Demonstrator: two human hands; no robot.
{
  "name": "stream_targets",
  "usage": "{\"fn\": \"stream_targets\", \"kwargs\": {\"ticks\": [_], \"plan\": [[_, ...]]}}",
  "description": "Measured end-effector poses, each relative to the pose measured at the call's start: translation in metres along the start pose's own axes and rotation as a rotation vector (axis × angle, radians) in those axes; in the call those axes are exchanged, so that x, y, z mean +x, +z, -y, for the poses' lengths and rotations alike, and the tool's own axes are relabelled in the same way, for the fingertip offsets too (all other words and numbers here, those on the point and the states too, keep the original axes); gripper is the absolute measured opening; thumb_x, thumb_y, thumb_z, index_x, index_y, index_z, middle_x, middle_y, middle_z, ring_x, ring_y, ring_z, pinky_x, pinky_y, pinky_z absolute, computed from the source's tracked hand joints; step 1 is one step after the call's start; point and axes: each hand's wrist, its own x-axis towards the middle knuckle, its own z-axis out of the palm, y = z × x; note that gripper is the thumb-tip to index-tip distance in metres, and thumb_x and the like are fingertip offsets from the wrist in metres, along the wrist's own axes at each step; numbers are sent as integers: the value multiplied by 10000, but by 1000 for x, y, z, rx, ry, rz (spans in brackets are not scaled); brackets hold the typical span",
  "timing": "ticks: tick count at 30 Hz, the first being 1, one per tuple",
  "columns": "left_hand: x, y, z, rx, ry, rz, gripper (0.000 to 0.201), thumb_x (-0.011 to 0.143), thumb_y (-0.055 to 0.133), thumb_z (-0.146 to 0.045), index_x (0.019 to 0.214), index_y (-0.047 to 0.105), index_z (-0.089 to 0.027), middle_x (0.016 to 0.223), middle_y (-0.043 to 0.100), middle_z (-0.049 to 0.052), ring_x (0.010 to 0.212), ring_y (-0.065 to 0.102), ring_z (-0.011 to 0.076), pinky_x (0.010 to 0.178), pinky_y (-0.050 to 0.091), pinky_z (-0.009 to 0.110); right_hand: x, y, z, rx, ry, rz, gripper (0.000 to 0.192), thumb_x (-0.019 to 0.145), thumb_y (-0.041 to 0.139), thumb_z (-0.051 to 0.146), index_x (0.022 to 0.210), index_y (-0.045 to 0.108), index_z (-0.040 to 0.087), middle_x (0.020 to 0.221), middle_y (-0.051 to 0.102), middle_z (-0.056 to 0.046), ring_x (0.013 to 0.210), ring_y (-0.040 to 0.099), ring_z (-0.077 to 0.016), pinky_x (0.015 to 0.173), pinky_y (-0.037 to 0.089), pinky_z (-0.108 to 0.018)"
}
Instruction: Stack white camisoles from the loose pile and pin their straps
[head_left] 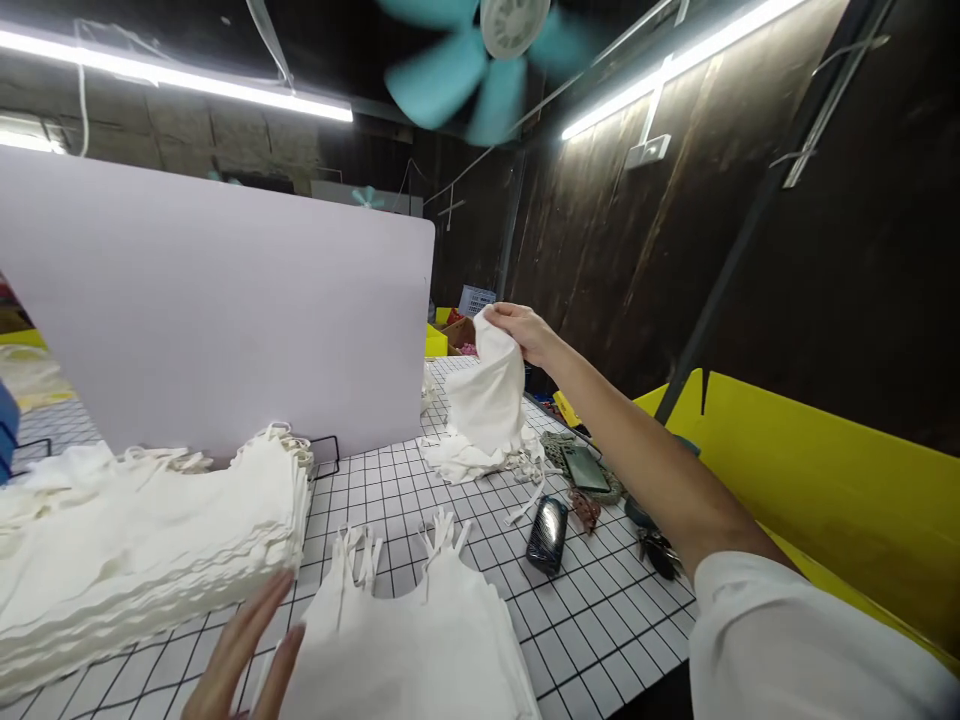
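Observation:
My right hand [525, 330] is stretched forward, thumb and fingers pinching the top of a white cloth garment piece [491, 390]. The cloth hangs down onto a loose heap of white fabric [461, 458] on the gridded table. At the lower left, my left hand [247, 660] is open, fingers apart, beside the left edge of a stack of white strappy tops [412, 640]; whether it touches them I cannot tell. Left of that hand lies a thick, wavy-edged pile of white garment pieces [150, 540].
A pale upright panel [247, 310] stands behind the pile. Right of the tops lie a black glossy object [547, 537], a phone [585, 468] and keys [660, 553] on the gridded table [592, 620]. A yellow board [832, 480] borders the right side. A fan [495, 50] hangs overhead.

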Motion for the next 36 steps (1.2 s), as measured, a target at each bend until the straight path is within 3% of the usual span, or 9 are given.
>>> {"fn": "stream_targets", "kwargs": {"ticks": [4, 7, 11, 15, 23, 27, 30, 33, 36], "plan": [[92, 12, -99, -386, 1, 176, 549, 875, 657, -500, 1373, 587, -279, 1435, 593, 85, 1358, 522, 305, 1122, 448, 471, -43, 46, 32, 109, 81, 391, 420, 605, 911, 455, 858, 750, 161, 797, 723, -15, 666, 624, -115, 598, 504, -214], [149, 29, -151, -625, 20, 269, 748, 753, 811, -442, 1423, 521, -280, 1482, 544, 93, 1357, 517, 284, 1047, 493, 379, -72, 75, 51, 102, 115, 599, 448, 594, 916, 464, 867, 764, 143, 782, 732, -20, 661, 640, -119, 606, 518, -217], [177, 30, -172, -779, -244, 734, 421, 674, 870, -422, 951, 731, -137, 872, 751, 87, 740, 698, 201, 627, 525, 263, -88, 76, 69, 0, 142, 779, 463, 614, 904, 478, 876, 760, 124, 766, 724, -28, 647, 643, -127, 578, 513, -222], [169, 10, -167, -978, -455, 737, 295, 721, 841, -380, 846, 733, -136, 700, 723, 45, 575, 641, 150, 564, 503, 245, -93, 50, 64, -156, 220, 953, 401, 604, 919, 394, 830, 759, 104, 748, 691, -14, 668, 616, -108, 578, 479, -200], [160, 0, -139, -1031, -606, 638, 186, 786, 774, -330, 819, 735, -151, 745, 754, 58, 636, 698, 190, 587, 534, 259, -117, 54, 33, 279, 256, 696, 352, 699, 869, 424, 791, 707, 125, 738, 657, -16, 658, 582, -101, 574, 464, -191], [150, 19, -146, -1035, -562, 779, 253, 758, 804, -375, 817, 728, -141, 717, 748, 70, 640, 698, 205, 618, 540, 276, -114, 82, 32, 273, 240, 653, 385, 674, 864, 474, 793, 692, 151, 727, 662, -13, 613, 576, -113, 539, 462, -211], [143, 37, -160, -1065, -510, 841, 241, 711, 843, -312, 806, 706, -137, 703, 733, 52, 612, 679, 179, 614, 532, 268, -108, 98, 29, 124, 26, 559, 377, 664, 847, 497, 745, 685, 166, 661, 620, 17, 587, 523, -99, 520, 411, -205], [143, 44, -167, -1206, -516, 685, 217, 702, 804, -233, 874, 700, -150, 760, 741, 28, 667, 697, 169, 652, 548, 253, -110, 89, 17, -18, -229, 268, 386, 675, 830, 533, 732, 696, 175, 663, 622, 16, 599, 515, -95, 554, 414, -212], [146, 43, -163, -1270, -594, 543, 249, 686, 772, -199, 922, 704, -158, 806, 761, 39, 753, 728, 209, 700, 576, 282, -128, 65, -2, 31, -119, 108, 576, 697, 722, 738, 664, 675, 164, 579, 599, -15, 530, 530, -120, 530, 446, -262]]}}
